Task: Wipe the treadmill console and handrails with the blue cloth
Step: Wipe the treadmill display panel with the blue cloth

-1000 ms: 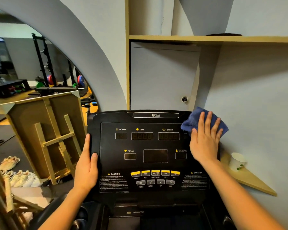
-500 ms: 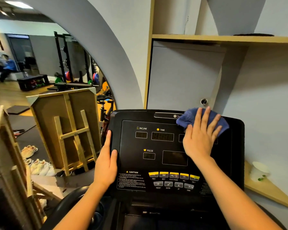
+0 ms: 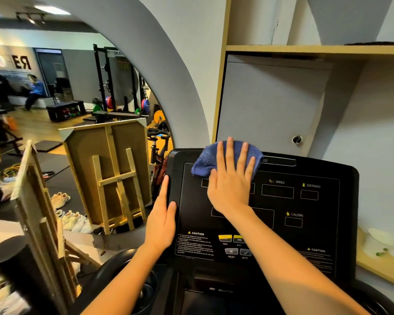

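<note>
Wooden easel [image 3: 118, 185] stands at left. Left hand [image 3: 162, 220] is open, flat on the console [image 3: 305, 235] left edge w/ thumb on front. Right hand [image 3: 231, 178] is open, fingers spread, pressing the blue cloth [image 3: 205, 161] on console's top-left part. Paper cup [image 3: 377, 243] is on the ledge at right.

The upper-left readouts of the treadmill console [image 3: 305, 223] are covered by the right hand [image 3: 231, 185] and the blue cloth [image 3: 205, 162] under its fingers [image 3: 229, 153]. The yellow buttons [image 3: 228, 238] are partly hidden behind the right forearm. The caution text [image 3: 195, 245] beside the left hand [image 3: 162, 223] is too small to be read.
</note>
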`<state>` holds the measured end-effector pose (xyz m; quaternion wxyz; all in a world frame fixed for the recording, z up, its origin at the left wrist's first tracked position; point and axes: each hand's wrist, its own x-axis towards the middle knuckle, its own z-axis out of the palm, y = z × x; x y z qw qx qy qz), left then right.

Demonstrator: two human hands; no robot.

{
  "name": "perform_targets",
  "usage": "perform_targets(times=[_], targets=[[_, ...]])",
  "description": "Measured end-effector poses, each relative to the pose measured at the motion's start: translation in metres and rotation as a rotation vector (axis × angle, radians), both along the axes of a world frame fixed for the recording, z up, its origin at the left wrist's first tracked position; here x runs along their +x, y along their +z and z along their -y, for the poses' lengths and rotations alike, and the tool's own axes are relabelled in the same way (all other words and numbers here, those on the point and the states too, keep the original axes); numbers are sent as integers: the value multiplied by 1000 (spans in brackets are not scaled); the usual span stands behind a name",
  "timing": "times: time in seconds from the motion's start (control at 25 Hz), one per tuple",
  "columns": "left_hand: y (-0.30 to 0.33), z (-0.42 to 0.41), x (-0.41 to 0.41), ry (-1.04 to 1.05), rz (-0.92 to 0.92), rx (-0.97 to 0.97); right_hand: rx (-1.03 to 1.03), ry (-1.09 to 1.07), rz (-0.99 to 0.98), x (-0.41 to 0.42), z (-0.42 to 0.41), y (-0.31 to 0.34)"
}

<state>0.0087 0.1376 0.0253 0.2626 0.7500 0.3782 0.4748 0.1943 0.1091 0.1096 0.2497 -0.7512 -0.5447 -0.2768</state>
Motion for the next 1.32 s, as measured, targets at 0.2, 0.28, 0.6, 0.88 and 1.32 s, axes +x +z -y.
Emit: perform_targets(times=[0.2, 0.28, 0.6, 0.88, 1.32], targets=[[5, -2, -13, -77, 25, -134, -37, 85, 56, -26, -11, 1], [5, -7, -19, -141, 76, -172, -57, 121, 90, -31, -12, 0], [14, -7, -28, -250, 162, -285, -135, 265, 164, -59, -11, -18], [15, -2, -27, -253, 209, -338, -222, 343, 159, -77, 11, -49], [15, 1, -18, -117, 68, -196, -377, 383, 204, -87, 51, -92]])
